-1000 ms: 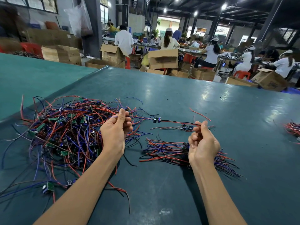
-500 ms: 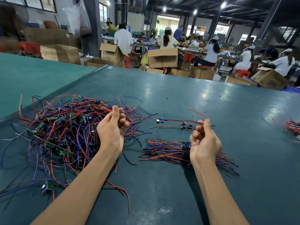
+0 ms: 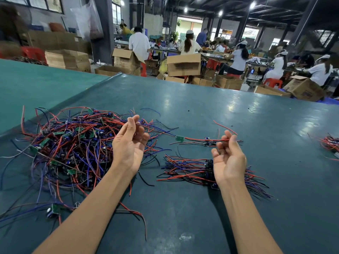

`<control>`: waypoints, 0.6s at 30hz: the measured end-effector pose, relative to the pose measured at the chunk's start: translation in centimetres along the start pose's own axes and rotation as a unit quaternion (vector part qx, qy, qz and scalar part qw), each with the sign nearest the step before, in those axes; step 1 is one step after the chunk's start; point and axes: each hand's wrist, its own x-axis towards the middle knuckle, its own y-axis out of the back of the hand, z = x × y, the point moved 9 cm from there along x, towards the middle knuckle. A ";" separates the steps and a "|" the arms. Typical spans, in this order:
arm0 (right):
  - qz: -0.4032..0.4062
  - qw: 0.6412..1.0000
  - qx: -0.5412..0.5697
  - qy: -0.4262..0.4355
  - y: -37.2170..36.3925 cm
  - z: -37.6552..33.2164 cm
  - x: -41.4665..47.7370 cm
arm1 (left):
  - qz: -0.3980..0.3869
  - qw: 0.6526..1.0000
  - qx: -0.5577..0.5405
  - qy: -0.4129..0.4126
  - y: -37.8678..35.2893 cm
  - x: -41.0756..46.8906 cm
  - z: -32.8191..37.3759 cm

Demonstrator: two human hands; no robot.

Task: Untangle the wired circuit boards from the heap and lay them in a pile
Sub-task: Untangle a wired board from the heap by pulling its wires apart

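A tangled heap (image 3: 73, 147) of red, blue and black wires with small green boards lies at the left, partly hidden by the left forearm, and some of its strands trail towards the held piece. The sorted pile (image 3: 192, 171) lies near the right wrist, and another small bundle (image 3: 330, 143) sits far right. All rest on a dark green table (image 3: 201, 217). Beyond it are cardboard boxes (image 3: 183, 65) and seated workers (image 3: 236, 59) in a dim hall. The left hand (image 3: 130, 143), palm up, pinches one wire end, and the right hand (image 3: 227, 158) pinches the red end. The wired circuit board (image 3: 179, 138) hangs between them above the table, its long axis running left to right.
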 end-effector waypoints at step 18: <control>-0.003 0.999 0.034 0.008 0.3 -0.5 0.4 | 0.014 1.000 -0.025 -0.006 0.1 -0.1 0.3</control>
